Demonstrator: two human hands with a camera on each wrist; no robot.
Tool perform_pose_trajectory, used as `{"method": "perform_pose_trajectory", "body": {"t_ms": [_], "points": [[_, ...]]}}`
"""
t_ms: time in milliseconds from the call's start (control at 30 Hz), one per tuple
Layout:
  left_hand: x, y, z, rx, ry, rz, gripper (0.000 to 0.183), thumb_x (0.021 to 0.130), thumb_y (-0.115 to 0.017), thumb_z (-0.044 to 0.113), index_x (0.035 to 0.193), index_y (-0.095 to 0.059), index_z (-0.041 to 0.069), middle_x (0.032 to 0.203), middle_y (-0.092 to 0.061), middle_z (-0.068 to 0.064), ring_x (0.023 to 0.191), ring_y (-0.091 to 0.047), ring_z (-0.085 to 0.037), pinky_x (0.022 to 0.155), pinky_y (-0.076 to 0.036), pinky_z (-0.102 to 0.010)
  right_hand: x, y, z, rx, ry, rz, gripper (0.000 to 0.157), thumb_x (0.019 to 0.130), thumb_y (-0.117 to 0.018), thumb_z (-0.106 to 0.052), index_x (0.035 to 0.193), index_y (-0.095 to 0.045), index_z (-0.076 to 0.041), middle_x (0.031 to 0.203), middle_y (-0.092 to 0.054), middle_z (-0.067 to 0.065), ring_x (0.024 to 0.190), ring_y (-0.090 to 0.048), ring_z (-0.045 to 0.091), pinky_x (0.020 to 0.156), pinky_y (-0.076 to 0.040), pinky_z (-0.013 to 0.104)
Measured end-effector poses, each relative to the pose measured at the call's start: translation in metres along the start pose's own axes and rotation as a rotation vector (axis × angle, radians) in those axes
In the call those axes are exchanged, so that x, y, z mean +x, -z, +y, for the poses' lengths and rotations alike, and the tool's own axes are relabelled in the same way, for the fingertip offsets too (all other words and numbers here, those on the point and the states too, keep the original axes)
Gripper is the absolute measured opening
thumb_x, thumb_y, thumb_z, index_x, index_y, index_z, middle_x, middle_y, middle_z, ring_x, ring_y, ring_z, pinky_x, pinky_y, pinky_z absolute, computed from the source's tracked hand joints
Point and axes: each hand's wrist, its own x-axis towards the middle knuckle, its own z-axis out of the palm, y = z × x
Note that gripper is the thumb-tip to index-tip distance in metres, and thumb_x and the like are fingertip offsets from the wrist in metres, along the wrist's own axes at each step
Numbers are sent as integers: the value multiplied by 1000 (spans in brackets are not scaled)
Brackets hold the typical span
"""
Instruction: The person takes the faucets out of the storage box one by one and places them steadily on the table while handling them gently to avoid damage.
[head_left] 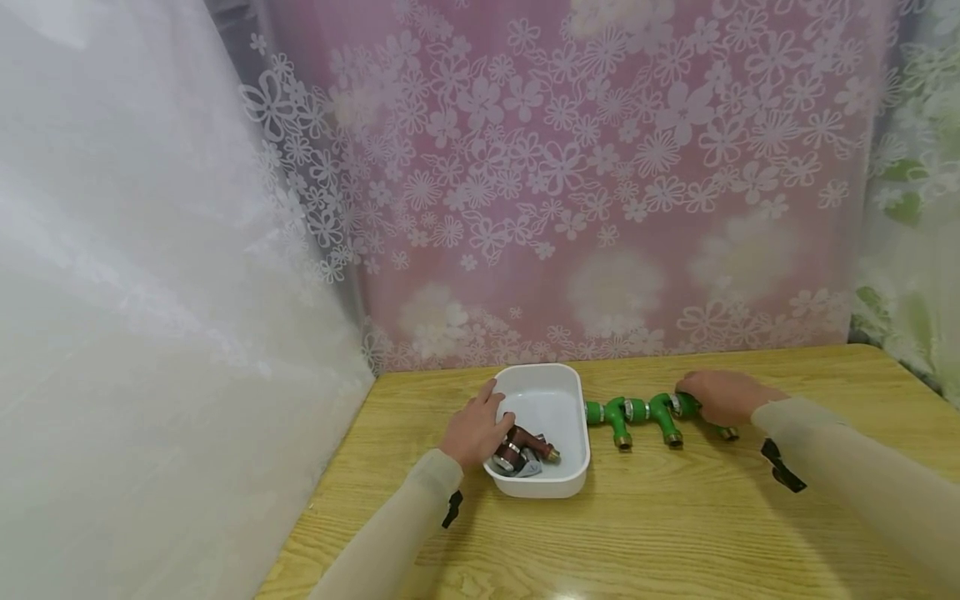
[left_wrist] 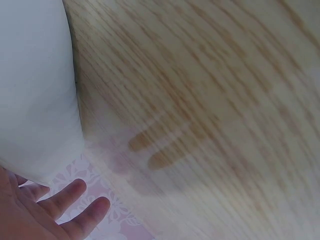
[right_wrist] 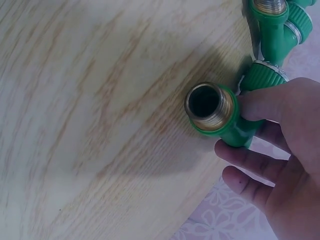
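Three green pipe fittings (head_left: 619, 414) stand joined in a row, each with a side branch ending in a brass thread. My right hand (head_left: 723, 397) grips the rightmost one; in the right wrist view its thumb presses beside the brass-threaded outlet (right_wrist: 206, 104). My left hand (head_left: 476, 429) rests at the left rim of a white tray (head_left: 575, 400), some fingers reaching over the rim with thumb near a brown pipe fitting (head_left: 529, 438). Two outer fingers (left_wrist: 90, 217) show loosely extended outside the tray in the left wrist view.
A grey metallic piece (head_left: 529, 468) lies under the brown fitting in the tray. The row's left end meets the tray's right wall. All stand on a wood-grain table (head_left: 675, 525), with a pink flowered curtain (head_left: 525, 208) behind and white sheeting (head_left: 150, 292) to the left.
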Motion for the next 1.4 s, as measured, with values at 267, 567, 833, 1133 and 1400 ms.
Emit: {"method": "perform_pose_trajectory", "body": {"t_ms": [267, 567, 833, 1133, 1400], "points": [[0, 0, -1, 3, -1, -2, 59, 105, -37, 50, 151, -47, 15, 169, -19, -1, 142, -45, -33, 107, -45, -54, 2, 1, -4, 15, -13, -39, 26, 85, -67, 9, 107, -72, -5, 103, -70, 10, 94, -68, 33, 79, -56, 51], [0, 0, -1, 2, -2, -3, 59, 105, -36, 50, 151, -47, 15, 169, -19, 0, 142, -45, -32, 107, -45, -54, 2, 0, -7, 8, -6, -27, 27, 83, -66, 10, 107, -71, -2, 101, -70, 11, 91, -69, 33, 77, -57, 50], [1, -1, -1, 3, -1, -6, 59, 105, -37, 50, 151, -47, 15, 169, -20, -1, 141, -46, -32, 107, -45, -54, 1, 2, -10, -1, -8, -20, 28, 82, -68, 10, 107, -70, -1, 105, -70, 15, 94, -69, 36, 78, -57, 51], [-1, 2, 1, 0, -3, -17, 60, 105, -36, 50, 152, -46, 14, 169, -20, -1, 143, -44, -32, 107, -45, -54, 2, -4, -6, -16, -9, -10, 32, 83, -67, 8, 113, -70, -1, 108, -71, 16, 99, -68, 38, 82, -56, 53], [-4, 5, 4, -11, -2, -18, 59, 105, -35, 49, 151, -47, 13, 168, -21, -2, 142, -45, -33, 107, -45, -54, -5, 6, -8, -20, -45, -21, 40, 84, -70, -2, 124, -66, 1, 116, -69, 20, 103, -67, 40, 79, -56, 55]]}}
